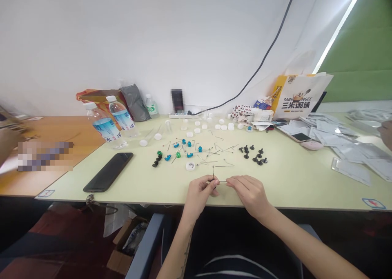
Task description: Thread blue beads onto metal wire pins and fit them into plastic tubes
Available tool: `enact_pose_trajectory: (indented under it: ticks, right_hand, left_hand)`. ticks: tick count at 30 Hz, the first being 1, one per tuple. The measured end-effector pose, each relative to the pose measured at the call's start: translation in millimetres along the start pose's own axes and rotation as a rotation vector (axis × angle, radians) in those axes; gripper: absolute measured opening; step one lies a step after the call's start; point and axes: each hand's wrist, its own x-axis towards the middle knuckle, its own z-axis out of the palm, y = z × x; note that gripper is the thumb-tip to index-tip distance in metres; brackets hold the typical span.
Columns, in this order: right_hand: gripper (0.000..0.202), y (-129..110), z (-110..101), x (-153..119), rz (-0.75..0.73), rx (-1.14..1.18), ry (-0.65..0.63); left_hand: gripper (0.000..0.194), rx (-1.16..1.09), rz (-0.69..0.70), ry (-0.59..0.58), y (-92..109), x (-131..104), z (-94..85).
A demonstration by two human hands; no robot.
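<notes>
Near the table's front edge, my left hand (200,191) is closed in a pinch on a thin metal rod (213,171) that stands upright from the fingertips. Something small and dark at its base is mostly hidden by the fingers. My right hand (249,192) pinches the end of another thin metal rod (223,182), which lies level and reaches the left fingertips. Beyond both hands are scattered bent metal rods (225,165), small blue parts (200,149), green parts (178,155) and black knob-like parts (259,156). A round white cap (190,166) holding tiny pieces sits close by.
A black phone (108,172) and two water bottles (105,126) stand at left. White caps (224,127) and clear tubes line the back. Flat plastic packets (350,171) and a paper bag (298,95) occupy the right. Other people's hands (386,132) show at both edges.
</notes>
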Motion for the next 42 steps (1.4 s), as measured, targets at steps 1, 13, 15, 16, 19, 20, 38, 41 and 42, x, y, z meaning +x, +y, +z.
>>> enact_pose_trajectory:
  ticks: [1,13,15,16,19,20,38,41,42]
  right_hand:
    - [0.011,0,0,0,0.008,0.005,0.005]
    - [0.016,0,4,4,0.123,-0.019,-0.058]
    - [0.016,0,5,4,0.128,-0.032,-0.077]
    - [0.017,0,5,4,0.128,-0.038,-0.08]
    - [0.019,0,6,5,0.124,-0.047,-0.074]
    - [0.019,0,7,5,0.123,-0.048,-0.073]
    - [0.024,-6,-5,2,-0.245,-0.177,-0.03]
    - [0.023,-6,-5,3,-0.251,-0.158,-0.008]
    - [0.023,-6,-5,3,-0.25,-0.155,-0.006]
  left_hand:
    - [0.03,-0.001,0.0,-0.007,0,0,-0.4]
    - [0.022,-0.068,0.041,-0.006,-6,1,1.4]
    - [0.018,-0.067,0.055,-0.01,-4,0,1.7]
    - [0.018,-0.054,0.059,-0.015,-4,0,1.7]
    - [0.02,-0.005,0.065,-0.018,-2,-1,1.5]
    - [0.021,0.007,0.069,-0.013,-2,-2,1.5]
    - [0.023,-0.011,0.05,-0.03,1,-5,-1.5]
    - [0.023,0.0,0.05,-0.026,0,-4,-1.8]
    - [0.023,0.002,0.047,-0.028,0,-4,-1.9]
